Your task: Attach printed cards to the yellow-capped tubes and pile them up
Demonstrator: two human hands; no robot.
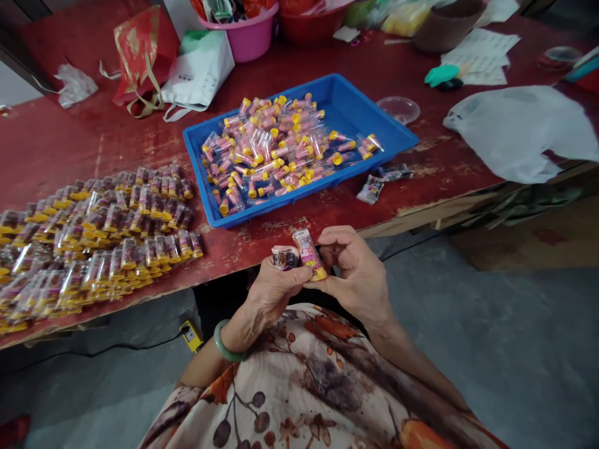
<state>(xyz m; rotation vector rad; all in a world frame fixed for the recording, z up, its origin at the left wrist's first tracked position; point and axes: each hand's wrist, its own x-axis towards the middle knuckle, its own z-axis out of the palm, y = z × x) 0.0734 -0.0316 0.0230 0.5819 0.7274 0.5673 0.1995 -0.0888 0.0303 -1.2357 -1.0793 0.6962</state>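
Soft, fairly dim light is falling across the tabletop (pixel 131 140), and clear tubes (pixel 264 142) are catching small white glints. The floor (pixel 491 337) is lying in grey shadow, the corners are looking darker, and the outer edges are appearing stretched and blurry.

The left hand (pixel 271 288) hides the lower part of the folded labels (pixel 285 257); their print is too small to read. Wrapped tubes (pixel 128 253) are cut off at left, the pink basin (pixel 249 36) at the far edge.
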